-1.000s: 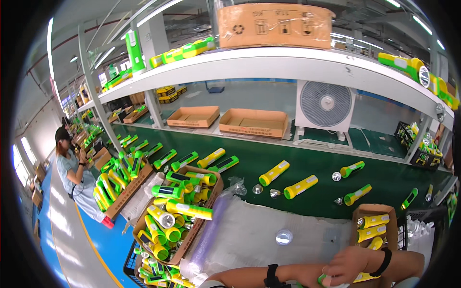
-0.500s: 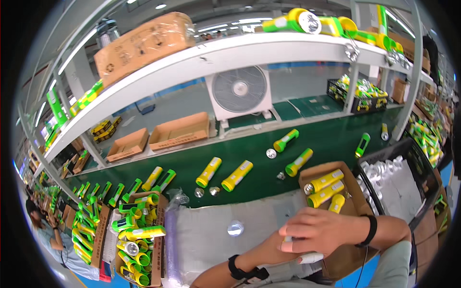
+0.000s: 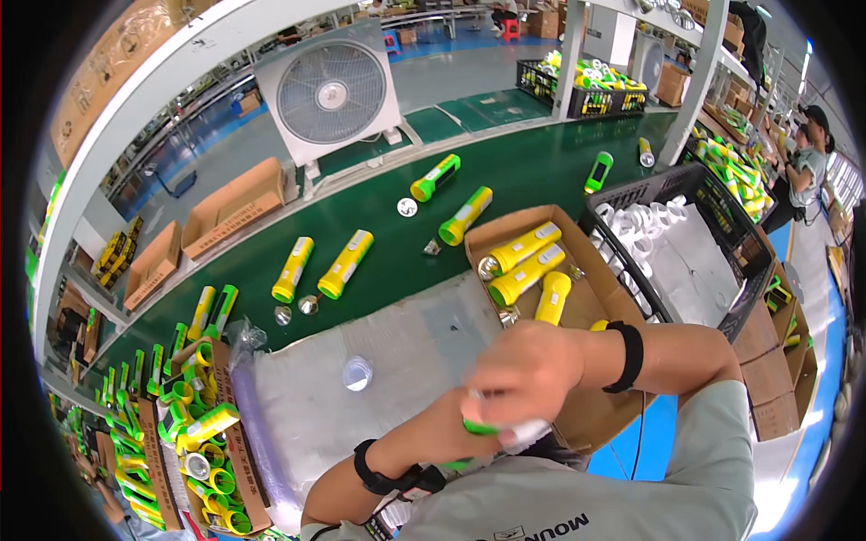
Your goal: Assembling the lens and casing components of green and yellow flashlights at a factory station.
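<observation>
In front of my body, my right hand lies over my left hand, its fingers curled and smeared by motion. Between them shows a green plastic piece, coloured like the flashlights around; most of it is hidden. A white covering is on a digit just below. My left fingers are largely covered by the right hand. Beyond my hands, a cardboard box holds several yellow flashlights and loose reflectors. A round clear lens rests on the grey padded work surface.
Flashlights and loose reflectors stand along the green belt ahead. At the right sits a black crate with white rings. A full flashlight box is at the left. A shelf and fan are beyond.
My view has turned right, so the belt, boxes and fan sit further left and higher in the picture. My hands stay together, and the green piece now shows between them.
</observation>
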{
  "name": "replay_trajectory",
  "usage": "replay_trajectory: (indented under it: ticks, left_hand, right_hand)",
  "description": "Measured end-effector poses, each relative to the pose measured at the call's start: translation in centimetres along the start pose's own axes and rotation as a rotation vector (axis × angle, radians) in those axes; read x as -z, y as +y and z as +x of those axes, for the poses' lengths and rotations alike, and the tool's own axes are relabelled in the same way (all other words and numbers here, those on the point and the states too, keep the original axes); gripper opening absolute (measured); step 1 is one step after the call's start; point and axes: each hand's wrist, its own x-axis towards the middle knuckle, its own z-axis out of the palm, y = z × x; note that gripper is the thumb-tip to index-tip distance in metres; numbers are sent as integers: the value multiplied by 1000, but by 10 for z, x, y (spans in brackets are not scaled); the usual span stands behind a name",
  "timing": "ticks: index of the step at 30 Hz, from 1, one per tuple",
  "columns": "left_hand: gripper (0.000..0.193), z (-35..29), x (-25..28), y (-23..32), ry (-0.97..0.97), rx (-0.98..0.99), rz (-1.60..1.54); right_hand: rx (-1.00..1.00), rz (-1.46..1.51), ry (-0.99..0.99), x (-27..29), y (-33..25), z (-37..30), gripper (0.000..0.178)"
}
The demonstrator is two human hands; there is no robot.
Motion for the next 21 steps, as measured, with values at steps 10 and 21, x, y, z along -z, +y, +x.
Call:
replay_trajectory:
  ticks: [10,21]
  left_hand:
    - [36,6,0,4,26,82,-44]
    - [47,7,-2,6,-91,188,-205]
  right_hand:
    - [-157,150,-61,8,0,-19,44]
    - [-113,-18,-174,7,1,-27,43]
